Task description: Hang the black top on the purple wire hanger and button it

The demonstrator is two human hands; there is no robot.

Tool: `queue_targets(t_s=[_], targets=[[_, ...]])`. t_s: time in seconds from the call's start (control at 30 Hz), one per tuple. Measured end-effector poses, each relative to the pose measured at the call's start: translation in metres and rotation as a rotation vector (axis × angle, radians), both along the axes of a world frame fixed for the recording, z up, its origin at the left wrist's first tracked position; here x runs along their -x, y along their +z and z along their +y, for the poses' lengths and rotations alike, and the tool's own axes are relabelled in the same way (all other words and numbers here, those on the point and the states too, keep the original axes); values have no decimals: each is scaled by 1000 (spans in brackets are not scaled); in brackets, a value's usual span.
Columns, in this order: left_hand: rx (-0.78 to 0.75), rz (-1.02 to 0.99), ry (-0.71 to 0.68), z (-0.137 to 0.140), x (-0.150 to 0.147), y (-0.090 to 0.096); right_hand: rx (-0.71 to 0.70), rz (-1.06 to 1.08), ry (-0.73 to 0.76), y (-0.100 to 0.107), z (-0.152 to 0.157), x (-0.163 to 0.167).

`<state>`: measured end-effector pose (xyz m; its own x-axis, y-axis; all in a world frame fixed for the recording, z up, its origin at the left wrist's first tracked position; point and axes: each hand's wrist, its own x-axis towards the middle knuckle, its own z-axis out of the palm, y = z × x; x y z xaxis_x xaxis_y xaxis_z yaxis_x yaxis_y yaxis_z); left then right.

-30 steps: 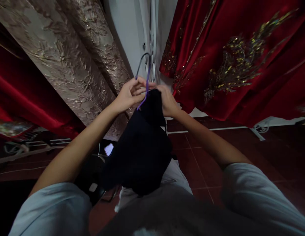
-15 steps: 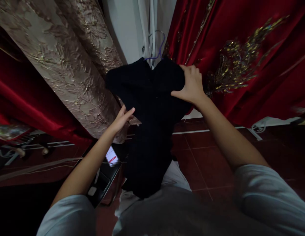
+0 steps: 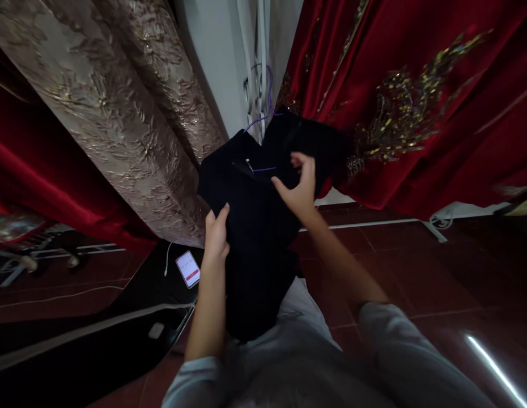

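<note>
A dark, nearly black short-sleeved shirt (image 3: 259, 238) hangs in front of me on a purple wire hanger (image 3: 270, 96). Its neck opening gapes, and a strip of the hanger's lower bar shows inside it. My left hand (image 3: 216, 232) is closed on the shirt's left side, thumb on top. Over the chest near the collar is my right hand (image 3: 300, 187), thumb and fingers apart in a loose curve. No cloth is visibly gripped between them, though the dark fabric hides exact contact.
A lit phone (image 3: 188, 269) and a white cable lie on a black surface (image 3: 140, 294) at lower left. Beige textured fabric (image 3: 119, 113) hangs to the left. Red fabric (image 3: 416, 175) with gold sequins hangs to the right. White metal bars stand behind the hanger.
My right hand has left the shirt's right shoulder and moved left and down toward the collar. My left hand now grips the side. The neck opening has widened, showing the hanger bar.
</note>
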<state>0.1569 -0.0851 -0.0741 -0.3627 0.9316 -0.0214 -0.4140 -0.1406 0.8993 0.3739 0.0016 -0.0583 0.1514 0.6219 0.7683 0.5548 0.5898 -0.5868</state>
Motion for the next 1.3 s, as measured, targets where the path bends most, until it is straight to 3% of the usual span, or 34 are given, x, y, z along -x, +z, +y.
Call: queue_targets(t_s=[0.1, 0.2, 0.27, 0.33, 0.43, 0.6, 0.73, 0.93, 1.03, 1.13, 1.3], targets=[[31, -25, 73, -17, -6, -2, 314, 397, 84, -45, 1, 45], [35, -17, 130, -27, -7, -4, 495, 521, 173, -76, -8, 66], [20, 2, 152, -31, -8, -6, 556, 564, 234, -86, -23, 68], [18, 13, 152, -33, -9, -7, 604, 628, 286, -84, -38, 65], [43, 14, 124, -36, -8, -10, 584, 678, 268, -62, -46, 58], [28, 102, 96, -39, -3, -14, 574, 367, -43, -20, -10, 49], [-30, 198, 114, -41, -2, -15, 676, 306, -108, -34, 1, 51], [-73, 203, 145, -38, 4, -19, 830, 439, 65, -76, -32, 43], [-152, 230, 217, -36, 6, -20, 912, 510, 270, -77, -50, 42], [-201, 411, 252, -36, 0, -20, 918, 572, 460, -68, -67, 49], [-223, 547, -100, -39, -29, -21, 813, 547, 485, -47, -88, 61]])
